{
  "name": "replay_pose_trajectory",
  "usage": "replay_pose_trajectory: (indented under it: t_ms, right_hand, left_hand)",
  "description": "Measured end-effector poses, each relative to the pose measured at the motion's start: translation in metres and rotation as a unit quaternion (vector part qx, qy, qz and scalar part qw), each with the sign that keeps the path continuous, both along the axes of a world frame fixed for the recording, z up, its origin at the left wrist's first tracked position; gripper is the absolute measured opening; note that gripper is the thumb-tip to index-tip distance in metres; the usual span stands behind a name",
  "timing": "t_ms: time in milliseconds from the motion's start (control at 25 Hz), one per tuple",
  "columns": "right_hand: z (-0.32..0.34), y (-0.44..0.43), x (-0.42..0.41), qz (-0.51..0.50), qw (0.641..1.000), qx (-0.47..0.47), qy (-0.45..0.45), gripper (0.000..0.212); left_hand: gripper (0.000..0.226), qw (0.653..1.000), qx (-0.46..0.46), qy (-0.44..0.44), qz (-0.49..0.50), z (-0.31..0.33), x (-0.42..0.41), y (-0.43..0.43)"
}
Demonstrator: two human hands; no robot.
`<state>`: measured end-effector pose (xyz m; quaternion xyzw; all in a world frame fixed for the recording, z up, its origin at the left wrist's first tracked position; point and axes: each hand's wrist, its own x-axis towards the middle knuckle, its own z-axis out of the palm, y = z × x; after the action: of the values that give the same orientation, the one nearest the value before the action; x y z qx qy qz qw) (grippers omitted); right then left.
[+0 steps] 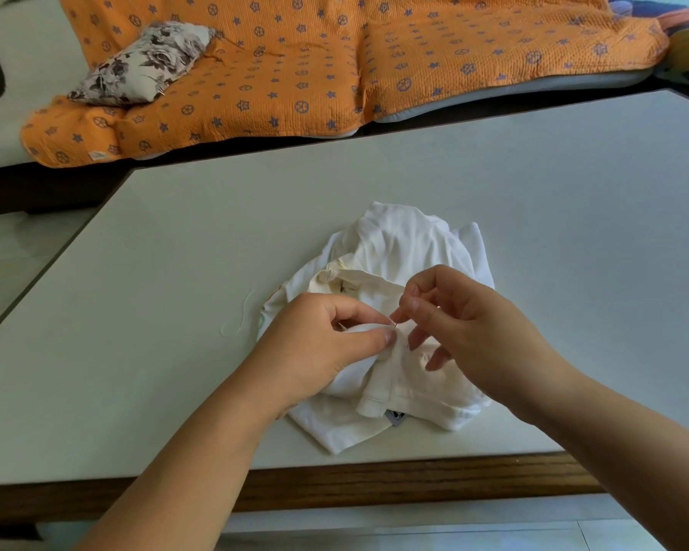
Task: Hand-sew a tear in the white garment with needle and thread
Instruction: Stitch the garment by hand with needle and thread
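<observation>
White garment [394,240]: crumpled, on table [533,192] near its front edge. Left hand [319,344]: pinching a fold of the cloth. Right hand [466,316]: pinching needle [394,322] at that fold. Thread [241,312]: loose, left of garment.

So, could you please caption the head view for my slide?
Left hand pinches a fold of the white garment on the table while the right hand holds the needle.
</observation>
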<state>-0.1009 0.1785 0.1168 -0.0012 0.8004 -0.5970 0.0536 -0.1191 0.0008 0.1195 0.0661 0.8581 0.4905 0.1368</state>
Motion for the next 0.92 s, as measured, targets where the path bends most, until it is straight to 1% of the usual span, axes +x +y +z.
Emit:
replay_pose_trajectory:
  t_ms: [80,120,160,240,280,360,480,640,720,760,840,920]
  right_hand:
    - [0.001,0.003,-0.003,-0.026,0.999,-0.013,0.018,0.011]
    - [0.002,0.004,-0.005,-0.033,0.998,-0.058,0.008,0.012]
    - [0.003,0.006,-0.006,-0.032,0.991,-0.131,-0.015,0.014]
    - [0.009,0.008,-0.007,-0.014,0.953,-0.292,-0.079,0.017]
    - [0.011,0.009,-0.008,-0.011,0.935,-0.339,-0.102,0.018]
    - [0.014,0.012,-0.009,-0.014,0.914,-0.386,-0.124,0.019]
    - [0.015,0.020,-0.016,-0.040,0.896,-0.425,-0.122,0.018]
    - [0.011,0.033,-0.024,-0.111,0.882,-0.450,-0.089,0.018]
    - [0.009,0.035,-0.024,-0.137,0.882,-0.445,-0.075,0.018]
    - [0.009,0.034,-0.023,-0.137,0.888,-0.433,-0.070,0.017]
    - [0.011,0.028,-0.016,-0.096,0.910,-0.397,-0.075,0.014]
    - [0.012,0.017,-0.004,-0.001,0.930,-0.355,-0.097,0.005]
  left_hand:
    - [0.006,1.000,0.001,-0.009,0.011,0.000,-0.001,0.000]
    - [0.007,1.000,0.003,-0.014,0.018,-0.001,-0.002,-0.001]
    - [0.007,1.000,0.004,-0.019,0.024,-0.001,-0.003,-0.001]
    - [0.007,0.999,0.003,-0.022,0.032,-0.002,-0.004,-0.001]
    - [0.007,0.999,0.004,-0.022,0.035,-0.003,-0.004,-0.001]
    - [0.007,0.999,0.006,-0.020,0.045,-0.004,-0.005,-0.001]
    - [0.008,0.998,0.012,-0.017,0.062,-0.004,-0.005,-0.002]
    - [0.009,0.996,0.030,-0.015,0.078,0.000,-0.006,-0.005]
    - [0.009,0.996,0.033,-0.017,0.077,0.001,-0.006,-0.005]
    - [0.009,0.997,0.030,-0.020,0.074,0.001,-0.006,-0.005]
    - [0.009,0.997,0.030,-0.027,0.071,0.000,-0.006,-0.005]
    - [0.008,0.995,0.049,-0.037,0.073,0.000,-0.006,-0.005]
